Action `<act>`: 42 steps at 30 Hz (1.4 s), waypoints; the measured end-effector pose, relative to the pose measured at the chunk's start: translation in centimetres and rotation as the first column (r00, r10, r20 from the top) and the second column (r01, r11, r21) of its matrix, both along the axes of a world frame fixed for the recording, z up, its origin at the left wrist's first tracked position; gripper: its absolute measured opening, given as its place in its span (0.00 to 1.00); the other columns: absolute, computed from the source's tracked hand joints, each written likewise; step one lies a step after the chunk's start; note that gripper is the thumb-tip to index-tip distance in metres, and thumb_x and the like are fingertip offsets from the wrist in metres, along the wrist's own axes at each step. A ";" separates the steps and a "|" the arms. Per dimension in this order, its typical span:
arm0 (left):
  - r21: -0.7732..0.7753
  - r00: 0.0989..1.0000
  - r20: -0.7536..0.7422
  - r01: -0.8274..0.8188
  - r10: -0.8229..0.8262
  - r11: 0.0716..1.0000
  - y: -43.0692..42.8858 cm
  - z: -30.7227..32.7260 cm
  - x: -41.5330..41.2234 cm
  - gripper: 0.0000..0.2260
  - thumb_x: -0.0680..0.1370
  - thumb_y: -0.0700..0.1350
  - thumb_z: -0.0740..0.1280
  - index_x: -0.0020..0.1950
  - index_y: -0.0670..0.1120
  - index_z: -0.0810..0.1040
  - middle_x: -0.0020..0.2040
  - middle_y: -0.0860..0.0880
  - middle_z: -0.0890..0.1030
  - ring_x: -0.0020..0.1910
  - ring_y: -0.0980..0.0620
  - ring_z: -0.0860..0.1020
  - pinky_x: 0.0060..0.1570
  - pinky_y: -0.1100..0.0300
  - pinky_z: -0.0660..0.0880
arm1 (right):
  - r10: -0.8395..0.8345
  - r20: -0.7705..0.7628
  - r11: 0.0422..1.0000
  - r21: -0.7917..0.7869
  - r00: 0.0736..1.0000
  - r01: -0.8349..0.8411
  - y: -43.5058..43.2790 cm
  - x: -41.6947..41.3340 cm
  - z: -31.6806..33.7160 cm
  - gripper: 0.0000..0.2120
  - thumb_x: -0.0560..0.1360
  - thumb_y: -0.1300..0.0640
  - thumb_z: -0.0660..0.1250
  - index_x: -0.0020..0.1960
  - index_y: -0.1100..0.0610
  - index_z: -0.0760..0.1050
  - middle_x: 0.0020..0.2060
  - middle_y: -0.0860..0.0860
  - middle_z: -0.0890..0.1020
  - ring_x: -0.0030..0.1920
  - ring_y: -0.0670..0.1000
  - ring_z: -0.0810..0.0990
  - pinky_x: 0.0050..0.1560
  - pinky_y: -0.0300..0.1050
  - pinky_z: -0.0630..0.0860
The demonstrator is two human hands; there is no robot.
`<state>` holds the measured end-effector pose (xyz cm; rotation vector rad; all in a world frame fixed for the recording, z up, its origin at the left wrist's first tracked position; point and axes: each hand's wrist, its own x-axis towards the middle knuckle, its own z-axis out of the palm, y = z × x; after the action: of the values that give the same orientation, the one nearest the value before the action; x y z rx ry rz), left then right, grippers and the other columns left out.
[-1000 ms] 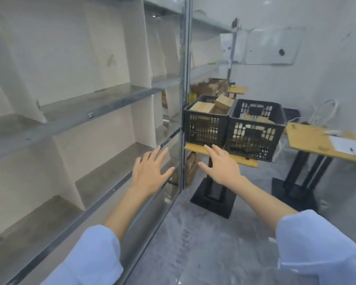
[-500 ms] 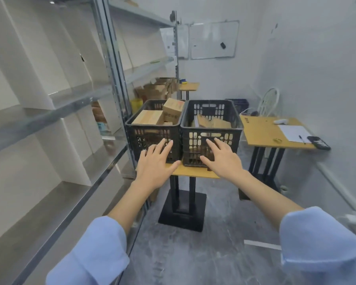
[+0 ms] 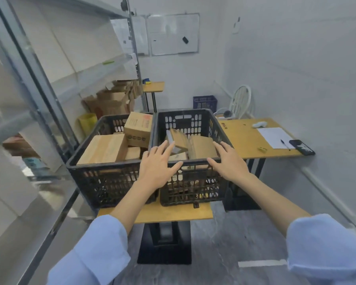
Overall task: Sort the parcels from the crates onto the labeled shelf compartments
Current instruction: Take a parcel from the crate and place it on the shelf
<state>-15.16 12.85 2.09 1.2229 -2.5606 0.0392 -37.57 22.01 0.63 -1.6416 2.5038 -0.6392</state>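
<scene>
The metal shelf (image 3: pixel 39 83) fills the left side of my view, its pale compartments running from near to far. On the far right stands a wooden desk (image 3: pixel 245 138). Between them, straight ahead, a small wooden table (image 3: pixel 173 213) carries two black slotted crates side by side, touching along their inner walls.

The left crate (image 3: pixel 103 182) is packed with plain brown cardboard parcels. A broad flat box (image 3: pixel 105 148) lies along its near edge, and a smaller box (image 3: pixel 139 128) with a red label and dark print sits tilted above the rim at the far right corner. The right crate (image 3: pixel 185 122) holds fewer parcels, lower down. A brown box (image 3: pixel 201 148) leans near its middle, and a thin parcel (image 3: pixel 178 138) with a pale edge stands on end just left of it.

Both of my hands are out over the near rim of the right crate, holding nothing. The left hand (image 3: pixel 157 167) is spread wide at the near left corner, its fingertips toward the thin parcel. The right hand (image 3: pixel 227 163) is also spread, just right of the leaning box. I cannot tell whether either hand touches a parcel or the rim.

On the desk lie a sheet of paper (image 3: pixel 275 137) and, to its right, a dark phone (image 3: pixel 301 147).
</scene>
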 end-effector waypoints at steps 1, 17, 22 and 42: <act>0.011 1.000 0.002 0.016 -0.016 1.000 -1.2 -0.3 -1.1 0.31 0.80 0.66 0.52 0.80 0.56 0.51 0.80 0.52 0.55 0.77 0.49 0.57 0.74 0.48 0.55 | -0.008 0.018 1.000 0.002 1.000 0.008 -1.1 -1.0 -0.4 0.33 0.80 0.40 0.60 0.80 0.49 0.54 0.79 0.52 0.57 0.78 0.55 0.56 0.73 0.58 0.65; 0.128 0.996 0.091 0.010 -0.021 0.992 -16.8 -6.5 -15.2 0.34 0.79 0.67 0.55 0.80 0.57 0.49 0.80 0.53 0.56 0.77 0.49 0.59 0.74 0.48 0.55 | 0.152 0.122 0.983 0.080 0.981 -0.163 -18.6 -13.1 -4.8 0.33 0.80 0.43 0.62 0.80 0.48 0.53 0.79 0.51 0.56 0.77 0.54 0.57 0.71 0.56 0.67; 0.198 0.989 0.140 0.013 -0.042 0.980 -18.3 -9.5 -17.3 0.38 0.76 0.69 0.58 0.80 0.57 0.48 0.80 0.53 0.58 0.75 0.50 0.61 0.72 0.50 0.60 | 0.192 0.197 0.967 0.130 0.962 -0.219 -20.7 -14.5 -7.1 0.36 0.79 0.45 0.64 0.80 0.49 0.50 0.79 0.53 0.55 0.78 0.56 0.57 0.72 0.58 0.66; 0.428 0.962 0.081 0.204 -0.262 0.880 -20.0 -17.8 -20.2 0.56 0.61 0.71 0.73 0.80 0.54 0.48 0.79 0.55 0.38 0.76 0.47 0.57 0.71 0.49 0.59 | 0.141 0.316 0.981 0.081 0.938 -0.175 -21.9 -15.9 -10.0 0.36 0.79 0.47 0.64 0.80 0.46 0.47 0.79 0.50 0.55 0.77 0.53 0.58 0.69 0.60 0.68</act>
<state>-35.40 -7.19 -15.67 1.0575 -2.9193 -0.5219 -53.50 0.16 -9.40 -1.5477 2.1248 -0.6700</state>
